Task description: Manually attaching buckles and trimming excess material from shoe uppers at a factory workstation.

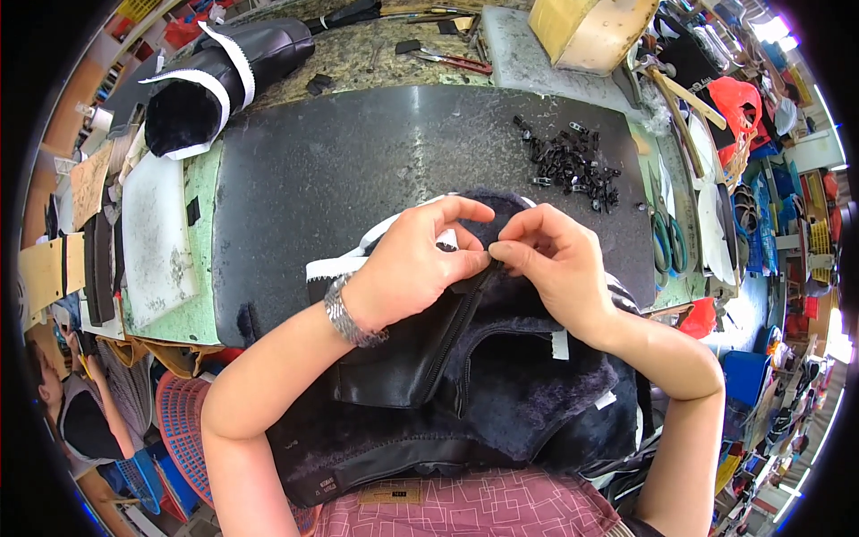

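Your right hand [568, 277] has its thumb and pointing finger pinched together, and they seem to grip the top end of the long black zip with dark teeth [455, 336]. Your left hand [403, 268] puts its thumb tip at the same spot, with its pointing finger lifted away; I cannot tell if its other fingers squeeze anything underneath. The zip runs down from your fingertips, along the edge of the shiny black leather boot piece [380, 371], in front of your tummy and over the soft dark fur lining [573, 407]. This looks like tiny work at the zip's end, so go slow. Keep the tape flat and straight, because a twist could make the teeth sit wrong. Push the fluff aside, as hairs could get caught. Pinch hard enough to hold, but don't tug the leather. If you need a small black and silver zip slider [573, 166], the pile is on the flat black work mat [331, 170], ahead and to your right.
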A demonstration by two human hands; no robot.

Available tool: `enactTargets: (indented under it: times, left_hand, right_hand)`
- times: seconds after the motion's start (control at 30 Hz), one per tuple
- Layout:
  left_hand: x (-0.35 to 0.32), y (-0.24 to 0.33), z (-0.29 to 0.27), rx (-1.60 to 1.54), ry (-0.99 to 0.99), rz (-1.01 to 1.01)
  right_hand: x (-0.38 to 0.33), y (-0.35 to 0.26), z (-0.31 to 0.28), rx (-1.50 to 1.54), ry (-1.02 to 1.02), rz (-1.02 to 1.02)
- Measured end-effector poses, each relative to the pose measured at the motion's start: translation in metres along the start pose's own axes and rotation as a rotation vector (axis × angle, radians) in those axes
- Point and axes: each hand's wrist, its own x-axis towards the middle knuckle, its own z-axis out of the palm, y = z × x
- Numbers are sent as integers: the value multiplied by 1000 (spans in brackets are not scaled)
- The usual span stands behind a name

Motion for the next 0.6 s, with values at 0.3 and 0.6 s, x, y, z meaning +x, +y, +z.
enactTargets:
  times: [0.3,0.6]
  left_hand:
    - [11,5,-5,-82,-204,-71]
    - [12,1,5,69,-63,51]
  right_hand:
    - [-4,-9,-17,-475,-26,-934]
    - [-55,-9,-53,-874,-286,-677]
